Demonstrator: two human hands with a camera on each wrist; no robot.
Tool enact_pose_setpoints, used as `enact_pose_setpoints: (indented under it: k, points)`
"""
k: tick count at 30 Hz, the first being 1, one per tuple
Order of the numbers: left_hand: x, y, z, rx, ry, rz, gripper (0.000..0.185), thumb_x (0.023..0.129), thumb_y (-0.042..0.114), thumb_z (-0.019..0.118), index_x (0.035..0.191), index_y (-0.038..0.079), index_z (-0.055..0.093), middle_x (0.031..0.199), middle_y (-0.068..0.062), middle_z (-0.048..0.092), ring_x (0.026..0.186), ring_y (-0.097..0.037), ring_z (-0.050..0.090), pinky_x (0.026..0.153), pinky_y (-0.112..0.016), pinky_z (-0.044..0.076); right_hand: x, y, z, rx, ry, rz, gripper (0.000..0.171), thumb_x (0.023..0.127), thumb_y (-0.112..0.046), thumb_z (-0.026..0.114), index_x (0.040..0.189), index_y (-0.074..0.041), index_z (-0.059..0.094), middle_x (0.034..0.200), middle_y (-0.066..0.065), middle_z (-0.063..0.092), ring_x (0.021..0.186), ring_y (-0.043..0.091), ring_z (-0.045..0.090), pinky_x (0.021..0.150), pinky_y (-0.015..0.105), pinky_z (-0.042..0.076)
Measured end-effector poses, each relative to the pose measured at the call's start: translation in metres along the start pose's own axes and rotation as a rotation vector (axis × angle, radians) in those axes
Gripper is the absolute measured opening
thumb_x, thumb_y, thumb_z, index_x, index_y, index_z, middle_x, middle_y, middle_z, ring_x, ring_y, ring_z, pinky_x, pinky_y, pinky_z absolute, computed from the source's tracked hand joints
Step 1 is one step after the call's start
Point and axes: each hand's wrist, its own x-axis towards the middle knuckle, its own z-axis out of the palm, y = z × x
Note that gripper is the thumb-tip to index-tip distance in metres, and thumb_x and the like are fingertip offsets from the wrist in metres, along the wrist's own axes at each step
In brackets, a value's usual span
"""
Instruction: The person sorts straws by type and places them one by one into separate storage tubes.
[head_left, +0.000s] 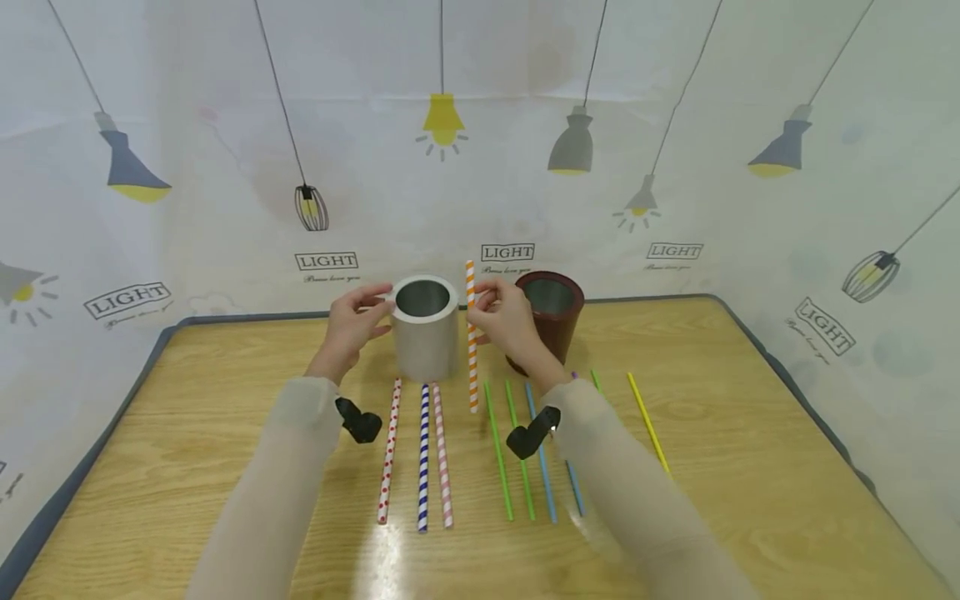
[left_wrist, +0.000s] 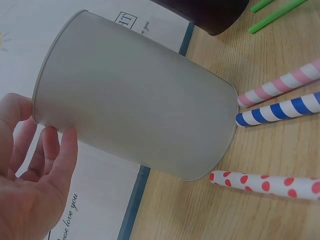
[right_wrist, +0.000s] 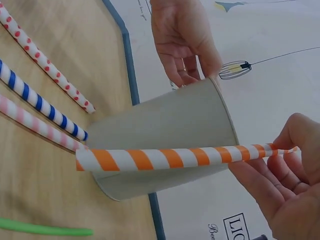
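My right hand pinches the orange-and-white striped straw upright, just right of the pale-grey cylindrical cup. My left hand, fingers relaxed, touches the cup.

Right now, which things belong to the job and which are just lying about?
Belongs, judging by the hands:
orange-striped straw, pinched by the right hand
gray cup, the left hand at its rim

Lying or standing by, held by neither hand (perhaps still wanted):
red-dotted straw, blue-striped straw, pink-striped straw
green straws, plain blue straws, yellow straw
maroon cup
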Motion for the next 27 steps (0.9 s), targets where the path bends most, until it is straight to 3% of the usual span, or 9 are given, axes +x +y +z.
enact_pose_setpoints:
  k: [8, 15, 27]
  points:
    - [-0.001, 0.001, 0.0, -0.009, 0.005, -0.001, 0.038, 0.088, 0.009, 0.059, 0.126, 0.005, 0.054, 0.107, -0.009, 0.048, 0.095, -0.019, 0.05, 0.078, -0.031, 0.051, 0.031, -0.017, -0.008, 0.018, 0.017, -0.048, 0.032, 0.076, 0.005, 0.056, 0.107, 0.002, 0.051, 0.077, 0.004, 0.048, 0.061, 0.011, 0.054, 0.055, 0.044, 0.054]
    - [-0.001, 0.0, -0.001, -0.015, 0.001, 0.005, 0.039, 0.088, 0.007, 0.058, 0.126, 0.004, 0.054, 0.104, -0.009, 0.048, 0.092, -0.018, 0.051, 0.078, -0.032, 0.052, 0.059, -0.044, -0.012, -0.002, 0.048, -0.1, 0.031, 0.078, 0.002, 0.055, 0.108, -0.001, 0.05, 0.078, 0.004, 0.047, 0.063, 0.02, 0.055, 0.05, 0.033, 0.054]
    - [-0.001, 0.0, -0.001, -0.025, -0.003, 0.019, 0.037, 0.088, 0.007, 0.059, 0.125, 0.003, 0.055, 0.104, -0.009, 0.049, 0.091, -0.018, 0.051, 0.076, -0.031, 0.052, 0.087, -0.082, -0.002, -0.062, 0.09, -0.214, 0.029, 0.081, -0.001, 0.055, 0.11, -0.002, 0.05, 0.079, 0.004, 0.049, 0.066, 0.018, 0.055, 0.054, 0.033, 0.054]
